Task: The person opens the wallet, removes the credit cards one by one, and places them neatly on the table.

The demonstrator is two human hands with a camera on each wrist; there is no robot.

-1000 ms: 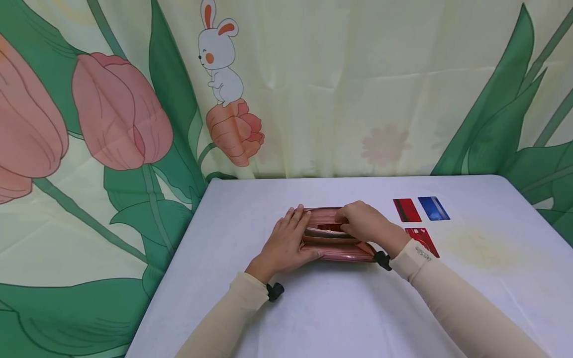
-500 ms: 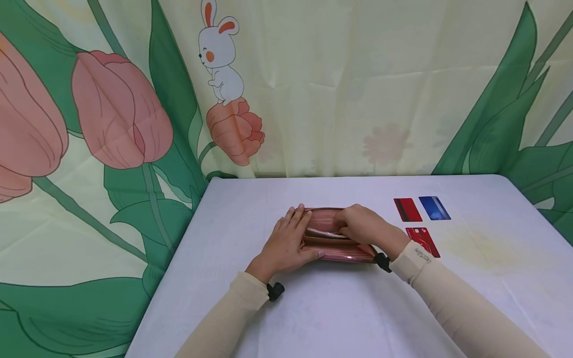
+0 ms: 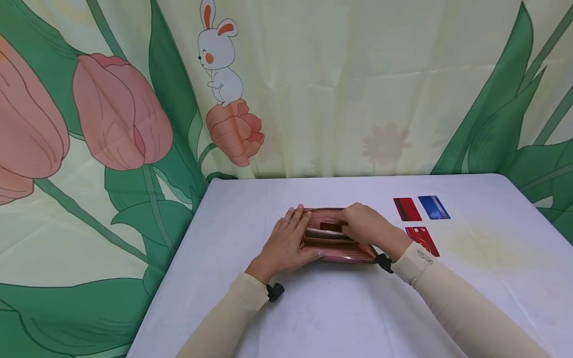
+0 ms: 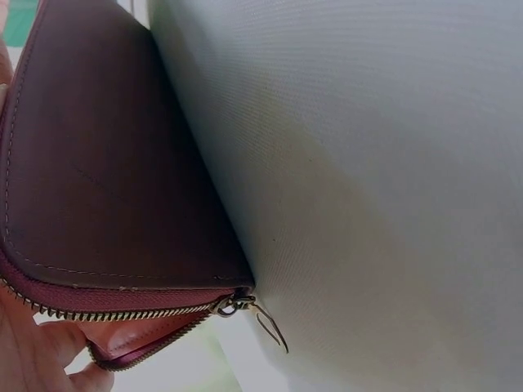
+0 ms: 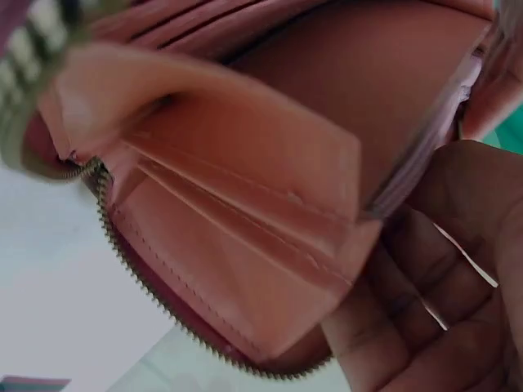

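A zip-around wallet [image 3: 344, 253], pink inside and dark outside, stands spread open on the table. My left hand [image 3: 286, 238] holds its left end, fingers over the back wall and thumb across the front. At the right end, my right hand [image 3: 364, 223] reaches in with bent fingers; its thumb and curled fingers grip near the back wall [image 5: 270, 343] in the right wrist view. A small dark red strip [image 3: 330, 226] shows inside beside these fingers. The left wrist view has the dark cover [image 4: 106, 163] and a brass zipper [image 4: 122, 314]. What the right fingertips touch is partly hidden.
Right of the wallet lie a red card with a dark stripe [image 3: 407, 209], a blue card [image 3: 433, 207] and another red card [image 3: 423, 240] close to the right sleeve. A white cloth covers the table [image 3: 313, 318]; a printed curtain [image 3: 322, 99] hangs behind.
The dark red strip inside the wallet showed a second ago, was out of sight half a second ago and shows again now. The right fingers shifted slightly; the left hand stayed put.
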